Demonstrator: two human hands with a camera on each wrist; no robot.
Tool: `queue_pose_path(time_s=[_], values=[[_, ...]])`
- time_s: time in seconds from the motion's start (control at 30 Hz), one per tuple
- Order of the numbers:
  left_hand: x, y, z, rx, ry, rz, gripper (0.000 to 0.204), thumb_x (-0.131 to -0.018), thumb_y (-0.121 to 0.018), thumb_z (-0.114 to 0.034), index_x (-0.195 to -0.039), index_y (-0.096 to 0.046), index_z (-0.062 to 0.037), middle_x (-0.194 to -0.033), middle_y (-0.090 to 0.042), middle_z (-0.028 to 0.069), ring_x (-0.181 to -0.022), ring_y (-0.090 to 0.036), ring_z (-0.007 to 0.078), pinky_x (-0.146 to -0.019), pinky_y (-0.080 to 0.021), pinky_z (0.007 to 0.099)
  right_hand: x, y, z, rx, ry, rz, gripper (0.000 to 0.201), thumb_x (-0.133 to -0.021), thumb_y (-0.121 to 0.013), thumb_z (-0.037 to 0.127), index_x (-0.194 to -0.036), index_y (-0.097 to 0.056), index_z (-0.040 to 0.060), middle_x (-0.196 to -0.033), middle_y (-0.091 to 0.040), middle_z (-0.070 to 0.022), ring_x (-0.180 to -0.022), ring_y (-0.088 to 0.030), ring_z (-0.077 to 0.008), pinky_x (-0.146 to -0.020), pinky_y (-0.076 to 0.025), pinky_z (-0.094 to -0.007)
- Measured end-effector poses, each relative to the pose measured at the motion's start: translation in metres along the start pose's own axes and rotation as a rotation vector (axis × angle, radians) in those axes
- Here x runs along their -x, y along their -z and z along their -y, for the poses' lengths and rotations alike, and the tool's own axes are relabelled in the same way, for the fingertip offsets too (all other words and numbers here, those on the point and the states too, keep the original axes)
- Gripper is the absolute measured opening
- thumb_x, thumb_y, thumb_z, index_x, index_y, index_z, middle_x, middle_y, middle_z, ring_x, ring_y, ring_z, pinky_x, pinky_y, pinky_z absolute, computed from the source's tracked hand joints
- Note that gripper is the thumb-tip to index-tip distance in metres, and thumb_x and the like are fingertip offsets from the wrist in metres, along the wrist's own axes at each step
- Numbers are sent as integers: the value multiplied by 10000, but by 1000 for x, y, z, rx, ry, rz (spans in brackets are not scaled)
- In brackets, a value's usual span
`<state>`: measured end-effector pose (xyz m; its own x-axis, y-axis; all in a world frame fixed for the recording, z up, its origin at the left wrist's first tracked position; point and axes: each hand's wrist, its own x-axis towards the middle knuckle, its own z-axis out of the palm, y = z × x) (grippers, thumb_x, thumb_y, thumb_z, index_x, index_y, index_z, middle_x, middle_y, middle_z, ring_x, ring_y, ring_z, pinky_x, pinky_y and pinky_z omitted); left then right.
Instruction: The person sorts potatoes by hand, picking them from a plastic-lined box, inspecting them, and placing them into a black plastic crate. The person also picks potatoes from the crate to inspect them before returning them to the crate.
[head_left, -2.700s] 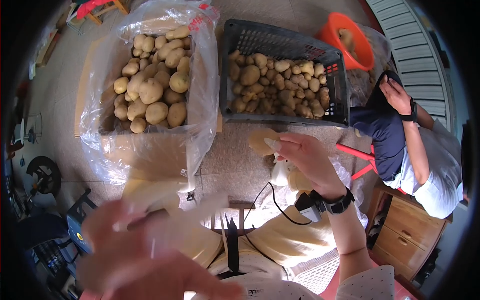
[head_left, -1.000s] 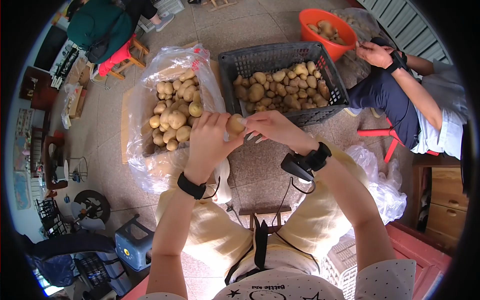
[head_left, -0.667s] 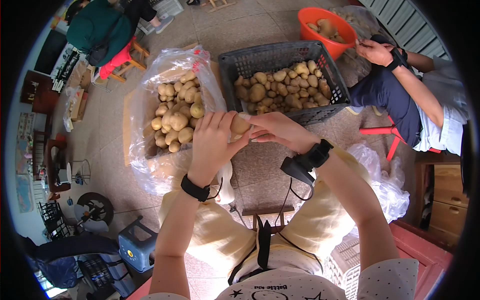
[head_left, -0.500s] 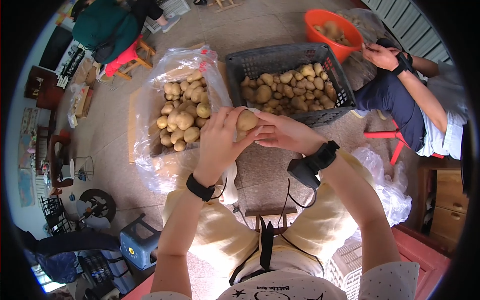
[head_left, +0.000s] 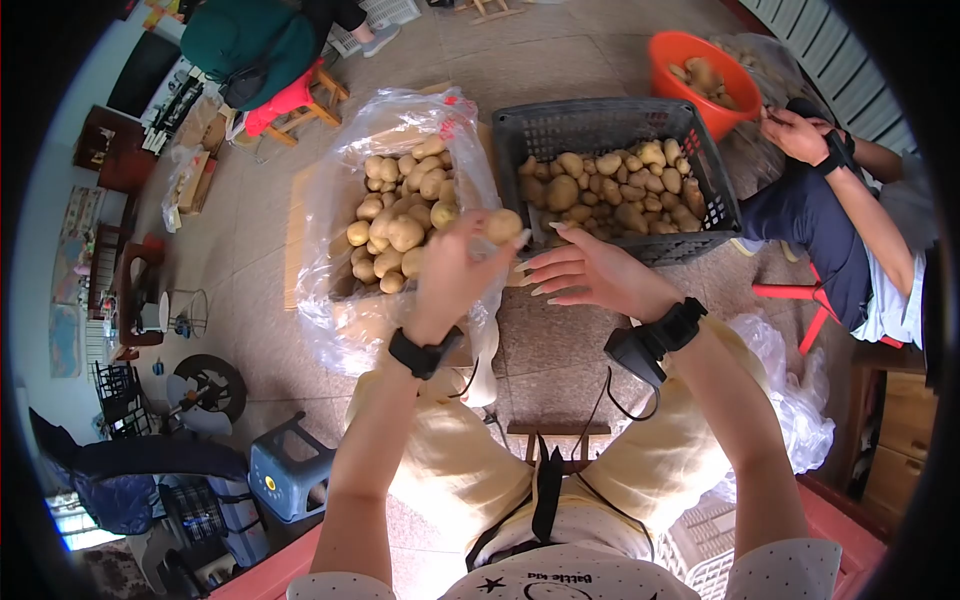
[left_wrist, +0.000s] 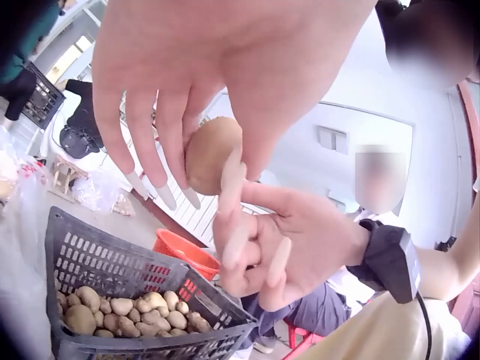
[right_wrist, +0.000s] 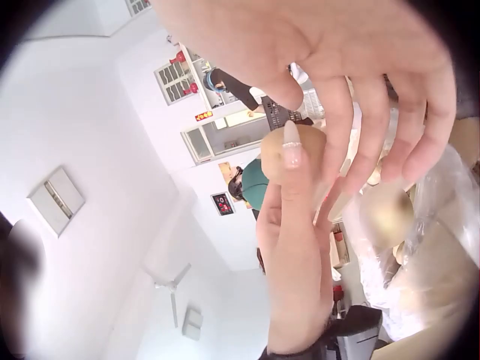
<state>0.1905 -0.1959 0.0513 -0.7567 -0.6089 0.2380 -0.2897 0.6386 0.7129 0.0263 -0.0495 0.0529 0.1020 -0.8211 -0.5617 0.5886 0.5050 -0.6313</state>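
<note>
Change noted: your right hand [head_left: 610, 277] is drawn back from the potato [head_left: 502, 226], where half a second earlier both your hands meet. In the head view its fingers lie spread and hold nothing, with a gap between thumb and potato; the wrist views overlap the hands, so the gap is harder to judge there. Your left hand [head_left: 452, 272] pinches the potato between thumb and fingers at the centre of the frame; judged from this, handling now depends on that grip alone. The potato appears between the plastic-lined box [head_left: 330, 215] at centre left and the black crate [head_left: 600, 122] at upper right of centre, resting in neither; each holds a heap of potatoes. Surface: speckled floor [head_left: 550, 365] tiles, joints visible, in the middle of the frame. Room: orange bucket [head_left: 716, 120] with potatoes at upper right, a seated person [head_left: 880, 225] on a red stool [head_left: 790, 292] below it, a person in green [head_left: 245, 45] at upper left, blue stool [head_left: 288, 468] at lower left, wooden drawers [head_left: 905, 430] at lower right.
</note>
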Motion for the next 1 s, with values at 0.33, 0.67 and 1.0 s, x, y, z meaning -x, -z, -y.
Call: queue_pose_path(time_s=[0.33, 0.67, 1.0], values=[[26, 89, 144, -1036, 612, -6, 404, -753, -744, -382, -1028, -651, -100, -966, -676, 111, -894, -676, 303, -717, -561, 393, 6, 2, -3, 220, 109, -83, 408, -983, -417, 355, -1166, -609, 45, -1101, -645, -53, -980, -577, -132, -875, -456, -280], [33, 88, 150, -961, 614, -3, 382, -802, -664, -270, -1155, -600, -142, -1123, -613, 129, -1005, -623, 351, -792, -533, 458, 10, 2, 1, 219, 152, -83, 400, -973, -426, 349, -1168, -609, 51, -1122, -645, -54, -976, -574, -126, -859, -463, -270], [21, 8, -7, -414, -13, 99, 321, -871, -592, -196, -1173, -566, -92, -1080, -626, 120, -956, -621, 329, -784, -506, 425, -10, 10, -37, 598, 278, -158, 309, -945, -522, 303, -1032, -657, 39, -963, -676, -30, -887, -611, -125, -751, -489, -263]])
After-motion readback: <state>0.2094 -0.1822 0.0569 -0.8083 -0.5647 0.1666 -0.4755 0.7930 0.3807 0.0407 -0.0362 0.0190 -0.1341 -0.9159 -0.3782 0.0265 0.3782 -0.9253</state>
